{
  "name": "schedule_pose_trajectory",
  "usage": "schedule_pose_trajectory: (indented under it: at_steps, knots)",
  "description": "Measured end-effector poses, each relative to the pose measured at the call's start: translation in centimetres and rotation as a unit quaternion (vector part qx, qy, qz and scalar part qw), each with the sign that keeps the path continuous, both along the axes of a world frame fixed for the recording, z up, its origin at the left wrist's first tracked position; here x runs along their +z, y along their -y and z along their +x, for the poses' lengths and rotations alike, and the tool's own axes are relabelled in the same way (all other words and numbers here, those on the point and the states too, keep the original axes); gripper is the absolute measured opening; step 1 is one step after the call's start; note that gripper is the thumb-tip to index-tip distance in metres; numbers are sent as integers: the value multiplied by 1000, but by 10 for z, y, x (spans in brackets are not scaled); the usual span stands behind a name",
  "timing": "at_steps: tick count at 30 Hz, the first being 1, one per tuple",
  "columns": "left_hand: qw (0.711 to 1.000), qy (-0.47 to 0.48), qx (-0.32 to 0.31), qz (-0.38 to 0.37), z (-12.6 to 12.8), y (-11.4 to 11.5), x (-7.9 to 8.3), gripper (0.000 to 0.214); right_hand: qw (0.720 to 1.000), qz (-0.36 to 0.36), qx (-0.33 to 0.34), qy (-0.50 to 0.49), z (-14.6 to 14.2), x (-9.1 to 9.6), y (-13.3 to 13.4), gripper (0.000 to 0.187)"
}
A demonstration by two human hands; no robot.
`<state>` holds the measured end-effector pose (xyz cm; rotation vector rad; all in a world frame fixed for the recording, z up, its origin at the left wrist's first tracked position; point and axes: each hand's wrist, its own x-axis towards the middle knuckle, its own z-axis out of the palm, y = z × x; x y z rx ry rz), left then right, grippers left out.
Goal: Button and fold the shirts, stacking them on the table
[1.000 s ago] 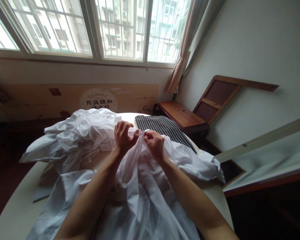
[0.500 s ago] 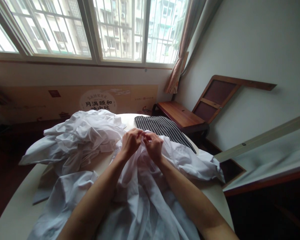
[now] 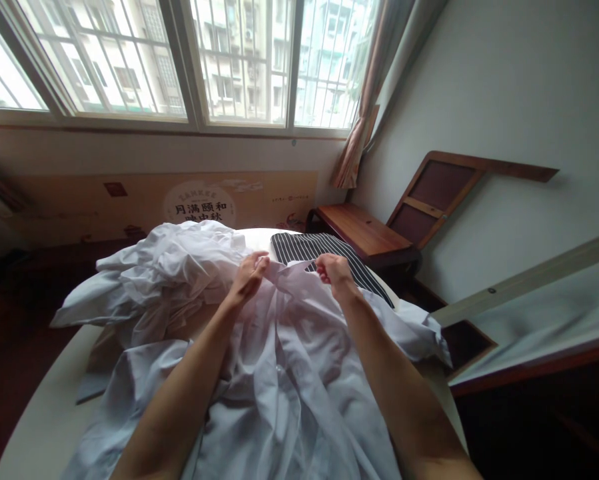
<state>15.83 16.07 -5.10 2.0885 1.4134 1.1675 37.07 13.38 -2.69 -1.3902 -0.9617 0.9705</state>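
Observation:
A white shirt [image 3: 299, 347] lies spread over the round table [image 3: 34, 407], its sleeves reaching out to both sides and its front running down toward me. My left hand [image 3: 250, 275] pinches the collar area on the left. On the right, my right hand [image 3: 333, 269] grips the collar's other end between thumb and fingers. The collar cloth stretches between the two hands, slightly lifted. Just behind it lies a black fabric piece with white stripes [image 3: 324, 250]. A crumpled heap of white cloth [image 3: 179, 260] rests to the left of my left hand.
Past the table stands a wooden bench [image 3: 362, 230] near the corner. A wooden frame with dark panels [image 3: 434, 190] leans by the right wall. Barred windows [image 3: 239, 60] and a printed banner [image 3: 274, 200] are at the back. A grey flat piece [image 3: 90, 385] sits under the left cloth.
My hands were together at the shirt's collar and have drawn apart, the right one moving right and the left one slightly left. The collar cloth now spans the gap.

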Motion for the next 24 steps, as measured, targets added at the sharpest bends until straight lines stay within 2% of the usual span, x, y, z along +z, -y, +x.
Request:
schedule_pose_trajectory:
  at_steps: [2, 3, 5, 7, 9, 12, 14, 17, 19, 24]
  knots:
    - [996, -12, 20, -83, -3, -5, -2, 36, 998, 40, -42, 25, 13, 5, -14, 11]
    - [994, -20, 38, -105, -4, -6, -3, 34, 997, 44, -29, 52, 16, 6, -21, 14]
    - [990, -19, 54, -127, -6, -7, -5, 22, 991, 14, 53, 120, 16, 3, -34, 18]
    - [987, 1, 16, -162, -9, -7, -8, 11, 977, -27, 139, 162, 10, -3, -42, 21]
    - [981, 11, -19, -192, -12, -7, -11, 16, 964, -51, 198, 170, 3, -7, -42, 21]
    - [981, 8, 57, -183, -14, -10, -15, 34, 945, -47, 278, 165, -2, -9, -33, 20]
    - [978, -24, 99, -180, -15, -13, -14, 40, 940, -13, 298, 166, -1, -6, -27, 19]
    - [967, -122, 78, -208, -15, -15, -7, 28, 949, 48, 245, 192, 7, 1, -21, 16]
    - [958, -175, 89, -208, -14, -15, 0, 18, 945, 73, 186, 259, 12, 6, -19, 14]
    - [957, -226, 163, -79, -7, -3, 18, 29, 881, 65, 34, 468, 13, 14, -11, 6]
